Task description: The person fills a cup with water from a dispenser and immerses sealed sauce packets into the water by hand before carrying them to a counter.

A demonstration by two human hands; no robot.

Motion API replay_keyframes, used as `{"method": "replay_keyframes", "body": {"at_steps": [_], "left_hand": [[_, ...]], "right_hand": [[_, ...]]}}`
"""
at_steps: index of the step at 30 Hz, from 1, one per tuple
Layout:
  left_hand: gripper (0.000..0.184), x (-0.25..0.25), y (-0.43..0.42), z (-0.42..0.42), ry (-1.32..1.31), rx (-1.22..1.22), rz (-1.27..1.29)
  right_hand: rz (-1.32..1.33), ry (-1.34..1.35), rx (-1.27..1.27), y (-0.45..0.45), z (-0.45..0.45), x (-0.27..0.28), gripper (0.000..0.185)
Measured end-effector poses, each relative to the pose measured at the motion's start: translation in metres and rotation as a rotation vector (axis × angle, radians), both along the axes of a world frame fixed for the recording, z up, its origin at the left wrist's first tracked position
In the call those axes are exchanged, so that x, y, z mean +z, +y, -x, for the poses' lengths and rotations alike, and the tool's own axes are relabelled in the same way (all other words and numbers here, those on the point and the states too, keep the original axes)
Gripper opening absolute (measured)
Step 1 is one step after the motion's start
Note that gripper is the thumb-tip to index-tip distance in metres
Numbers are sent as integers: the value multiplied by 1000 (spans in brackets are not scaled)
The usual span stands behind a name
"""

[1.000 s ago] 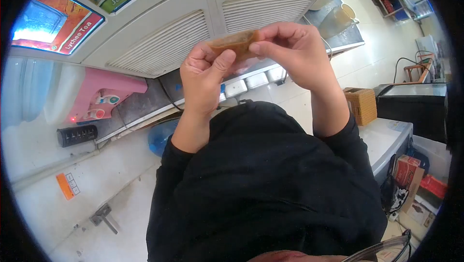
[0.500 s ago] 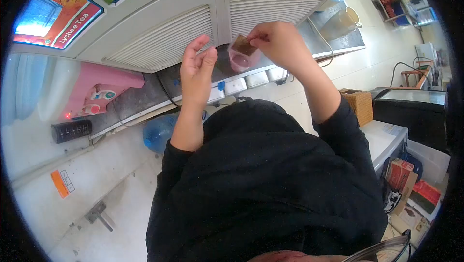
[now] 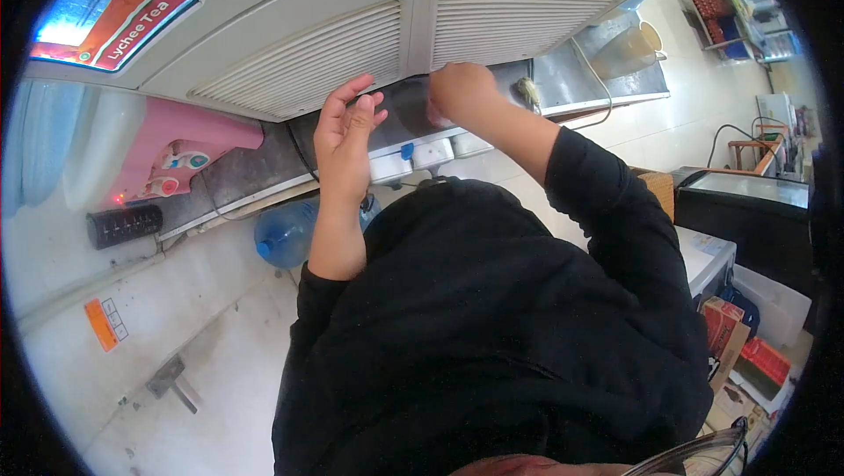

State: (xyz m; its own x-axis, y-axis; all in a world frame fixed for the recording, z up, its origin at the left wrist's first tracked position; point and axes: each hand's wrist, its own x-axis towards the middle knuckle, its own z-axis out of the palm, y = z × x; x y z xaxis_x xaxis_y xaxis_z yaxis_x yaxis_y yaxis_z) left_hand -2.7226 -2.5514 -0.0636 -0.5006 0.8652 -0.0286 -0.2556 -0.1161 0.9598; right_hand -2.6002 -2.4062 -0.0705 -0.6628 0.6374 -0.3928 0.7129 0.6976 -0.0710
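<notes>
My right hand point(image 3: 464, 94) is closed over the counter, in front of the vented panel, its fingertips turned away from view. Most of a pink cup point(image 3: 435, 116) is covered by this hand; only a strip of its side shows. Whatever the fingers hold is hidden. To the left, my left hand point(image 3: 347, 131) is raised above the counter edge with its fingers apart and loosely bent, holding nothing. A small tan, bristly-looking item point(image 3: 527, 94) lies on the counter just right of my right hand.
A pink and white appliance point(image 3: 180, 146) and a black cylinder point(image 3: 125, 226) stand at left. Below the dark counter point(image 3: 303, 138) is a blue water bottle point(image 3: 286, 234). A cloudy pitcher point(image 3: 629, 47) stands at right, near a cable. White containers point(image 3: 431, 154) line the front edge.
My right hand has moved left and slightly down, over the pink cup. The brown square packet it pinched is now out of sight. My left hand stays raised, its fingers slightly more bent.
</notes>
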Motion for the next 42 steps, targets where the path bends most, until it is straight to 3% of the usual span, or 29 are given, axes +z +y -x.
{"method": "replay_keyframes", "body": {"at_steps": [9,12,21,23,27,30,38,42], "left_hand": [[33,-3,-5,8,-45,25,-33],[33,-1,-3,8,-58,21,-38],[31,1,-5,8,3,17,-24],[30,2,-5,6,-3,6,-30],[31,2,-9,9,8,19,-17],[32,0,-11,10,25,20,-15],[30,7,-11,6,-22,1,-43],[30,6,-6,5,-9,-27,-16]], "right_hand": [[-96,14,83,5,-6,43,18],[-74,125,190,12,-11,12,19],[110,-406,128,11,18,10,29],[72,-388,120,10,18,-3,29],[107,-472,159,10,20,27,31],[185,-439,290,21,13,35,31],[90,-375,187,13,12,8,25],[-10,-110,134,16,-13,66,16]]}}
